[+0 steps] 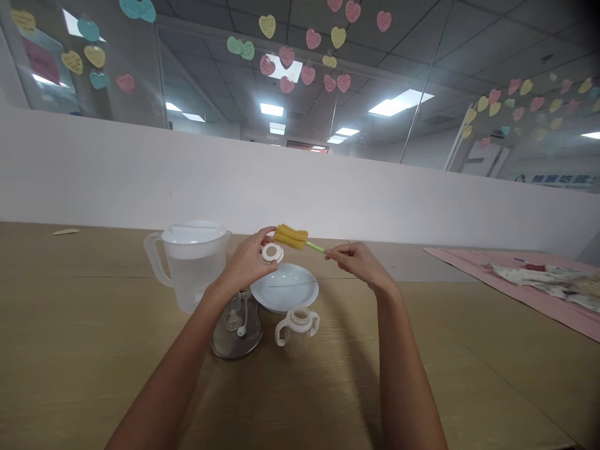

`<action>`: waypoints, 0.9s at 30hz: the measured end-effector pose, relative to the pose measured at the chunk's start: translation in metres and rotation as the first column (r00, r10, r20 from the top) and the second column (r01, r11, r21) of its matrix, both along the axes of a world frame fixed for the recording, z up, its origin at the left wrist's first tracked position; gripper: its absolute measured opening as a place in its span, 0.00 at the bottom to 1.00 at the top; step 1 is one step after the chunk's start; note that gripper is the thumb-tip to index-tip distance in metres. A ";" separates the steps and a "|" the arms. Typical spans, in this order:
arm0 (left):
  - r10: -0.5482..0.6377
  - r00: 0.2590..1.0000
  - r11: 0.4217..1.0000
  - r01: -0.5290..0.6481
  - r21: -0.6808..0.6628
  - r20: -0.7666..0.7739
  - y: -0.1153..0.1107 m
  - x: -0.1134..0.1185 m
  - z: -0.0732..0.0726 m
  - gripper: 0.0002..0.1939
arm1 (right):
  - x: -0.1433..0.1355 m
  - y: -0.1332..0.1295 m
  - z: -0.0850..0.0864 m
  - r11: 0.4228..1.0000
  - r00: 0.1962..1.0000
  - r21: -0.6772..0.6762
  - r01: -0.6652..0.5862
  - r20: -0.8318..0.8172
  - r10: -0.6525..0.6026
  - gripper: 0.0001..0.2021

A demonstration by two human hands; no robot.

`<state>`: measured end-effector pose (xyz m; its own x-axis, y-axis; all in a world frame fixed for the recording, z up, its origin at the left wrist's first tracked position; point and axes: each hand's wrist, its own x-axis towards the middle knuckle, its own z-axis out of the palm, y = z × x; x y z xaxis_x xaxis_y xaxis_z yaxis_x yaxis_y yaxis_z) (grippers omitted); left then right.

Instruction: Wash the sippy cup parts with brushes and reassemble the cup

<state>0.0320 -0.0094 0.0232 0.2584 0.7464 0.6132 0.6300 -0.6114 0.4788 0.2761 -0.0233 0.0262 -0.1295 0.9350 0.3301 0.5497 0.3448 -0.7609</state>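
My left hand [253, 257] grips a small white ring [272, 252] between thumb and fingers. In my right hand [356, 261] is the green handle of a brush with a yellow sponge head [291, 236]. The sponge lies just above the ring, close to my left fingertips. Below both hands stands a white bowl [285, 289]. A clear bottle with two white handles [298, 326] stands open in front of the bowl. To its left, a grey tray [237, 345] holds a clear nipple piece [232, 317] and a straw piece with a white end [242, 330].
A lidded, translucent pitcher [195, 269] stands at the left, behind my left forearm. On the right, a pink cloth [462, 258] carries patterned fabric [539, 279]. A small flat light piece [65, 232] lies at the far left, near the white wall [290, 187].
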 end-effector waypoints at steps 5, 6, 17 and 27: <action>-0.054 0.996 0.998 0.056 -0.026 0.072 0.000 -0.003 0.002 0.35 | 0.004 -0.001 0.000 0.994 0.996 -0.066 -0.092 0.014 0.093 0.23; -0.071 0.993 0.997 0.075 -0.036 0.096 0.000 -0.003 0.002 0.34 | 0.004 -0.001 0.000 0.997 0.998 -0.051 -0.060 0.007 0.060 0.23; -0.186 0.928 0.978 0.207 -0.033 0.324 -0.002 -0.005 0.004 0.28 | 0.007 0.006 -0.006 0.990 0.996 -0.109 -0.090 0.006 0.091 0.24; 0.143 0.866 0.935 -0.277 -0.221 -0.479 0.002 -0.039 0.001 0.17 | 0.019 0.001 -0.005 0.992 0.998 -0.126 -0.011 0.066 0.019 0.24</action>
